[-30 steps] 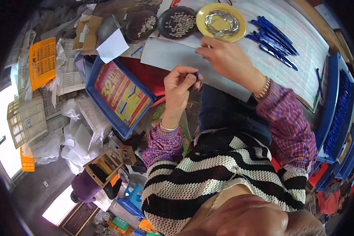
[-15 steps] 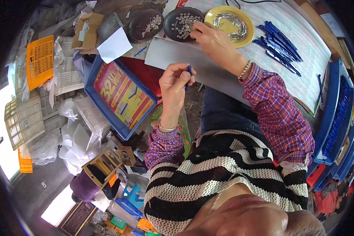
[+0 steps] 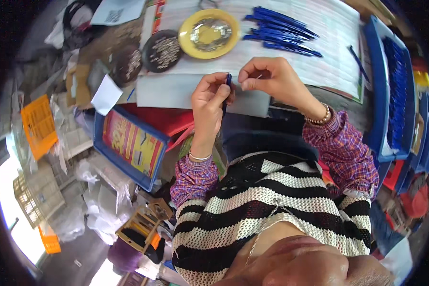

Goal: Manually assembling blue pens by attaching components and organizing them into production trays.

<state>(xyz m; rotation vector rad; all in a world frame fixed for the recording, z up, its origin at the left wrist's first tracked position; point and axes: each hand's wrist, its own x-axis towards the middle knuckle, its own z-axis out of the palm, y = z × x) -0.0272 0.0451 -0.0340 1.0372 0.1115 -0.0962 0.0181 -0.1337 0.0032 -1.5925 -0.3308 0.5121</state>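
Observation:
My left hand [image 3: 210,94] grips a slim dark blue piece [image 3: 228,80] upright between thumb and fingers, its tip poking up above them. Just right of it, apart from the piece, my right hand [image 3: 271,78] is closed in a pinch. A small pale glint shows at its fingers, too small to name. Beyond the hands stand a yellow plate [image 3: 187,44] of thin silvery metal parts, a black dish [image 3: 149,58] of small round metal pieces and a darker dish [image 3: 120,61] of small metal bits. Several similar blue pieces [image 3: 283,32] lie fanned on the white-covered table.
A blue tray [image 3: 150,175] with a printed sheet inside stands at the left, below a white paper [image 3: 106,95]. At the right, a long blue bin [image 3: 374,86] holds many blue pieces. One single blue piece [image 3: 359,62] lies beside it. Plastic crates fill the left side.
My right hand has come back from the black dish to beside my left hand, fingers pinched. My left hand still holds the blue piece. The view has shifted and turned.

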